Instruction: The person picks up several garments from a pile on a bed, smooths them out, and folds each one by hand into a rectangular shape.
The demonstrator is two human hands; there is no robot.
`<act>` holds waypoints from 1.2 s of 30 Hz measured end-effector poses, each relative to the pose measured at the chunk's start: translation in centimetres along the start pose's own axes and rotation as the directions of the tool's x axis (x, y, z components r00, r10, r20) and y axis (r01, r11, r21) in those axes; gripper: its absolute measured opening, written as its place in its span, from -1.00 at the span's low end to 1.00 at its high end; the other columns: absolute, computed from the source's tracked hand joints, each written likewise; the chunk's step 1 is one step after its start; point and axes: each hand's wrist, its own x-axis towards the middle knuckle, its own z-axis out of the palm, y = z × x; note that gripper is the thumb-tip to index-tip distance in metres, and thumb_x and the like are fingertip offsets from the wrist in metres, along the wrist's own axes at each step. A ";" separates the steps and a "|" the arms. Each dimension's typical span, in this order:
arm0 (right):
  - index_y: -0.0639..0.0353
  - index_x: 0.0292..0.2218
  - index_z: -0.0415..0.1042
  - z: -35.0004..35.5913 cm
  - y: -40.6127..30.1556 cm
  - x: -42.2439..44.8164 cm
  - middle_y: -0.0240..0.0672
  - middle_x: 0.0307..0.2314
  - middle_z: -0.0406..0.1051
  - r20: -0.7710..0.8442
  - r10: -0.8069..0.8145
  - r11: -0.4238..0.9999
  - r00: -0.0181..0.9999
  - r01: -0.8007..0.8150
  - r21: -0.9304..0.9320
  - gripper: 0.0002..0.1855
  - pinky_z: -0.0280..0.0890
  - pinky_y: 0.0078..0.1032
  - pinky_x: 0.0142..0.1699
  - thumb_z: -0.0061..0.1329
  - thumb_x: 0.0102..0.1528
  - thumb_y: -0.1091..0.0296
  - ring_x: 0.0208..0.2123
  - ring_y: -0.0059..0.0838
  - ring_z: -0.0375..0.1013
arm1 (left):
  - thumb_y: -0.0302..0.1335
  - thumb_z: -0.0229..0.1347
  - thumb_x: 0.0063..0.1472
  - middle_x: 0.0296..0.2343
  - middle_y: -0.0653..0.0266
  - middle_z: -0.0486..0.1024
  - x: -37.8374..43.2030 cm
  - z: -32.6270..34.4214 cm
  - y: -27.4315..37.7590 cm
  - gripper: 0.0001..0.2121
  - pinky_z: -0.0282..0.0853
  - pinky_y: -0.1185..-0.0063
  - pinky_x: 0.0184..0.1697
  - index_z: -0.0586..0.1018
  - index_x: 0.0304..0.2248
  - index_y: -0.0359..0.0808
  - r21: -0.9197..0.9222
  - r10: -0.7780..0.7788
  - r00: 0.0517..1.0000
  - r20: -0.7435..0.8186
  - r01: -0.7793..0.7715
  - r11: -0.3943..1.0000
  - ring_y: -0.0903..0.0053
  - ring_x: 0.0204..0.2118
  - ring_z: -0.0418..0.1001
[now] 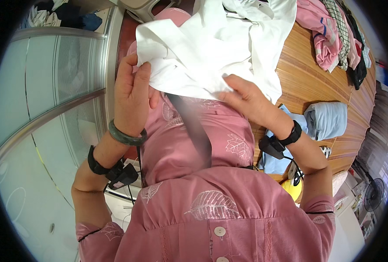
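A white cloth garment (210, 49) is spread over my lap and onto the bamboo mat to the right. My left hand (135, 78) pinches its near left corner between thumb and fingers. Farther right along the same near edge, my right hand (243, 98) grips the fabric, with its fingertips partly hidden in the folds. Between the hands the cloth hangs in loose creases, and its far part lies bunched near the top of the view. A dark strap (194, 131) runs down my pink clothing below the cloth.
Right of me, a bamboo mat (298, 78) carries a folded light-blue garment (326, 119), another blue cloth (277, 163) and a pile of pink and checked clothes (331, 36). A glass-panelled sliding door (49, 131) stands close on the left. Behind at right is a fan (374, 195).
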 end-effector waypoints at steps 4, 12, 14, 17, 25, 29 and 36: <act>0.22 -0.18 0.36 0.7 -0.7 0.3 -0.11 -0.34 0.38 0.072 -0.285 0.876 0.956 0.290 -0.384 -0.66 0.35 -0.35 -0.28 0.02 -0.01 0.32 -0.35 -0.08 0.42 | -0.50 -0.13 0.29 -0.72 0.46 0.20 -0.8 -0.7 -0.1 -0.82 0.07 0.73 -0.68 0.29 -0.14 -0.35 0.085 -0.133 0.989 -0.072 0.139 0.987 0.76 -0.76 0.07; 0.22 -0.19 0.35 0.1 -0.5 2.9 -0.11 -0.40 0.37 -0.059 -0.273 0.875 0.960 0.222 -0.431 -0.68 0.34 -0.30 -0.32 -0.03 -0.05 0.43 -0.40 -0.07 0.41 | -0.53 -0.13 0.26 -0.57 0.35 0.38 -1.7 -3.6 -1.6 -0.78 0.25 0.69 -0.55 0.30 -0.12 -0.38 0.179 -0.157 0.988 -0.003 0.155 0.972 0.68 -0.63 0.31; 0.22 -0.17 0.35 0.3 -0.6 2.3 -0.11 -0.40 0.37 -0.020 -0.309 0.857 0.951 0.270 -0.438 -0.66 0.34 -0.29 -0.31 -0.02 -0.05 0.45 -0.40 -0.07 0.41 | -0.54 -0.12 0.25 -0.50 0.31 0.42 -1.8 -4.7 -2.7 -0.78 0.31 0.69 -0.48 0.30 -0.11 -0.38 0.231 -0.161 0.987 -0.011 0.159 0.960 0.67 -0.55 0.38; 0.20 -0.15 0.37 1.3 0.3 0.8 -0.14 -0.37 0.37 0.152 -0.324 0.787 0.934 0.355 -0.504 -0.56 0.33 -0.30 -0.24 -0.02 -0.16 0.56 -0.30 -0.13 0.40 | -0.53 -0.06 0.20 -0.34 0.30 0.39 -0.6 -6.6 -5.2 -0.77 0.33 0.66 -0.33 0.28 -0.15 -0.35 0.252 -0.276 0.959 0.059 0.253 0.934 0.64 -0.38 0.37; 0.20 -0.21 0.41 2.2 0.4 0.7 -0.24 -0.43 0.33 0.268 -0.420 0.730 0.867 0.498 -0.467 -0.62 0.30 -0.38 -0.30 -0.02 -0.17 0.59 -0.38 -0.21 0.36 | -0.33 -0.05 0.24 -0.10 0.21 0.38 3.6 -6.8 -6.3 -0.62 0.24 0.48 0.04 0.32 -0.02 -0.35 -0.480 -0.621 0.761 0.187 0.622 0.618 0.44 -0.05 0.37; 0.16 -0.25 0.43 2.0 -0.4 0.1 -0.25 -0.46 0.33 0.289 -0.427 0.737 0.857 0.515 -0.438 -0.66 0.28 -0.39 -0.27 0.00 -0.16 0.54 -0.37 -0.26 0.35 | -0.38 -0.04 0.23 -0.11 0.20 0.40 3.5 -6.8 -8.0 -0.61 0.28 0.48 0.00 0.32 0.00 -0.39 -0.321 -0.450 0.852 0.268 0.520 0.792 0.45 -0.05 0.38; 0.19 -0.09 0.35 -3.9 3.1 -3.4 -0.18 -0.19 0.37 -0.177 -0.040 0.987 0.983 0.012 -0.159 -0.67 0.30 -0.43 -0.11 -0.09 0.08 0.39 -0.20 -0.29 0.39 | -0.55 0.03 0.15 -0.29 0.27 0.45 0.1 -5.5 -4.2 -0.71 0.31 0.66 -0.28 0.41 -0.12 -0.40 0.426 0.384 0.922 -0.056 -0.325 0.844 0.57 -0.31 0.42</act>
